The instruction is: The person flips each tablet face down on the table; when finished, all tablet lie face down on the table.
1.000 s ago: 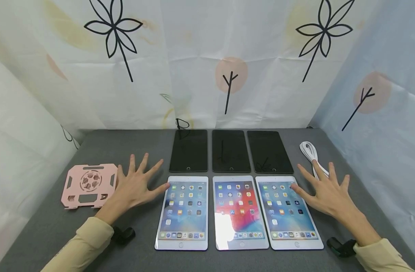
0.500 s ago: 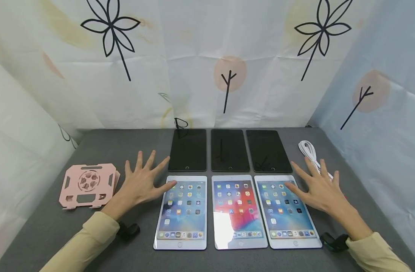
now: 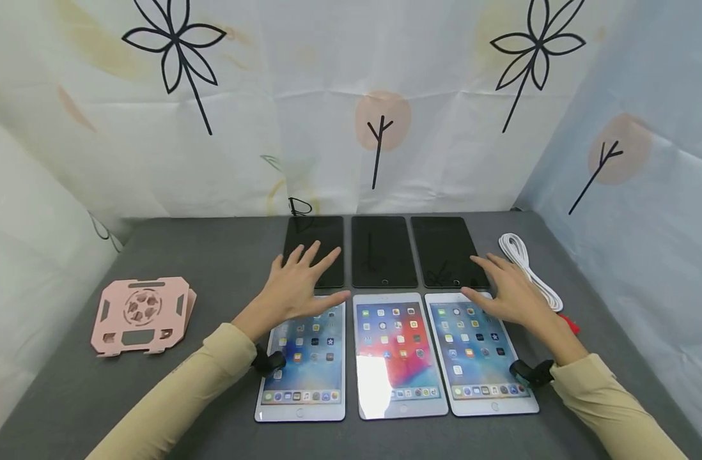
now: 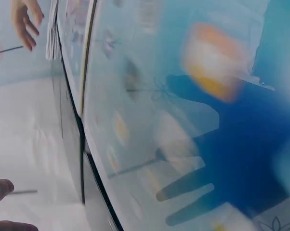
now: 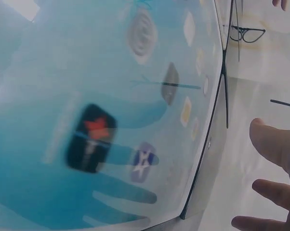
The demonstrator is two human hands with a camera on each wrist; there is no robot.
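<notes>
My left hand (image 3: 290,291), its fingers spread, hovers above the top of the left white tablet (image 3: 307,380) and the lower part of the left black tablet (image 3: 313,231). The right hand (image 3: 509,294) is over the upper right corner of the right white tablet (image 3: 480,364), fingertips near the right black tablet (image 3: 445,246). Neither hand holds anything. Between them lie the middle white tablet (image 3: 399,351) and middle black tablet (image 3: 383,252). All the white tablets have lit screens with app icons; the black ones are dark. Both wrist views show a lit screen (image 4: 130,91) close up, reflecting a hand.
At the left of the grey table (image 3: 213,255) lies a pink slotted panel-like stand (image 3: 115,313). A bundled white cable (image 3: 518,252) lies at the right, beside a small red item (image 3: 571,324) partly behind the right wrist. Printed cloth (image 3: 328,128) hangs behind the table.
My left hand has moved right, from beside the pink stand to over the left tablets. The right hand has shifted left and slightly up, away from the cable, its fingers less spread.
</notes>
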